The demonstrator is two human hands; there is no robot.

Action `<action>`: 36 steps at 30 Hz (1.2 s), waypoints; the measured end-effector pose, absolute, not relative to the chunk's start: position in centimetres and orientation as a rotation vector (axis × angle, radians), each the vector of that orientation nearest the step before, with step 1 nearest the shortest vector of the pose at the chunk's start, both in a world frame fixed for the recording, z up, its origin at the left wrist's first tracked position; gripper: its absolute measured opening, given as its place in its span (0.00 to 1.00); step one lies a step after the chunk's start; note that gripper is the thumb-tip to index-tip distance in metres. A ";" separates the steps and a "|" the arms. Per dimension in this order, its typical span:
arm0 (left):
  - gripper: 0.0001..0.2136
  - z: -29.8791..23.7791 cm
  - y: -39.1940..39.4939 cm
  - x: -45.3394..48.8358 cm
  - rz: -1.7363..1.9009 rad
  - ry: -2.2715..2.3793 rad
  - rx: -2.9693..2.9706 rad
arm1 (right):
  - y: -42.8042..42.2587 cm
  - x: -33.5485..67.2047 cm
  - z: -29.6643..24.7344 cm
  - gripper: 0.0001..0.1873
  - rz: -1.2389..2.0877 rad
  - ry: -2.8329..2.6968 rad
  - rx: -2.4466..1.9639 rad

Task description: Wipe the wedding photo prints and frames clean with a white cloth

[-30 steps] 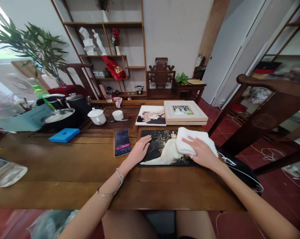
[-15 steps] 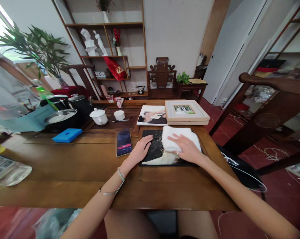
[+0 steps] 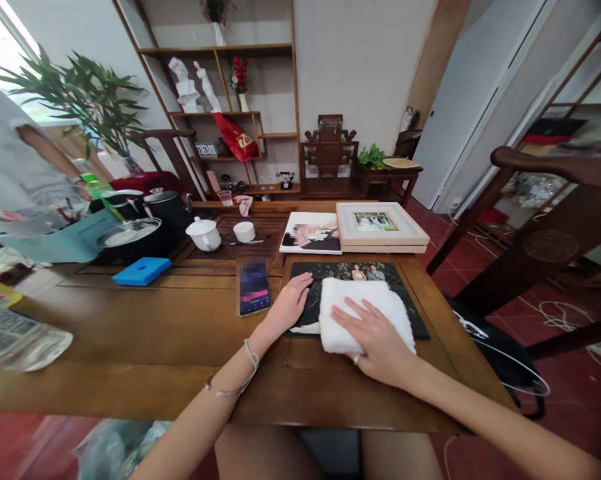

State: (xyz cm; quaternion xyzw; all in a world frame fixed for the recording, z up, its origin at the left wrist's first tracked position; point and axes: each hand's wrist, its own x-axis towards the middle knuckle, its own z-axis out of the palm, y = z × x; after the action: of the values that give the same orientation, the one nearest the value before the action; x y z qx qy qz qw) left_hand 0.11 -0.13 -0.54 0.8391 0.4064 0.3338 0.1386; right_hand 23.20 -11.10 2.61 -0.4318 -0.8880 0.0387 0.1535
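A dark photo panel point(image 3: 314, 288) with a printed couple near its far edge lies flat on the wooden table. My left hand point(image 3: 294, 298) rests on the panel's left side, fingers stretched out and holding nothing. Under my right hand point(image 3: 375, 333) is a folded white towel point(image 3: 338, 303), pressed against the panel. The fingers of that hand are spread flat over the towel; its thumb is mostly hidden. The towel covers the middle and near part of the picture and reaches past the panel's near edge.
Left of the panel lies a phone point(image 3: 254, 288). Behind it are a photo print point(image 3: 310, 233) and stacked picture frames point(image 3: 420, 237). A lidded white bowl point(image 3: 203, 235), a white cup point(image 3: 244, 231) and a blue block point(image 3: 141, 271) stand further left. Another person point(image 3: 10, 147) is at the far left.
My right hand has drawn the towel toward me across the panel, uncovering the printed couple at the far edge. My left hand stays on the panel's left side.
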 end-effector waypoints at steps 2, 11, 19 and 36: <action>0.16 -0.4 -0.1 0.1 0.953 1.171 2.428 | -9.2 21.9 3.0 0.37 0.122 -2.555 -1.252; 0.16 -0.4 -0.1 -0.1 0.960 1.140 2.446 | -0.3 25.4 3.6 0.30 -0.001 -2.351 -1.573; 0.16 -0.3 0.0 0.0 0.968 1.152 2.445 | -5.6 32.5 2.6 0.30 -0.064 -2.324 -1.595; 0.15 -0.3 0.0 -0.3 0.957 1.132 2.480 | 0.6 32.4 2.9 0.29 0.082 -2.425 -1.390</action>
State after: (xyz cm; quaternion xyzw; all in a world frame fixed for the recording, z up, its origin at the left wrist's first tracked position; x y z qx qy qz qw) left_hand -0.27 -0.04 -0.28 0.8515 0.3888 0.3286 0.1259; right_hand 32.39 0.65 2.89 -0.4897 -0.8543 0.0288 0.1716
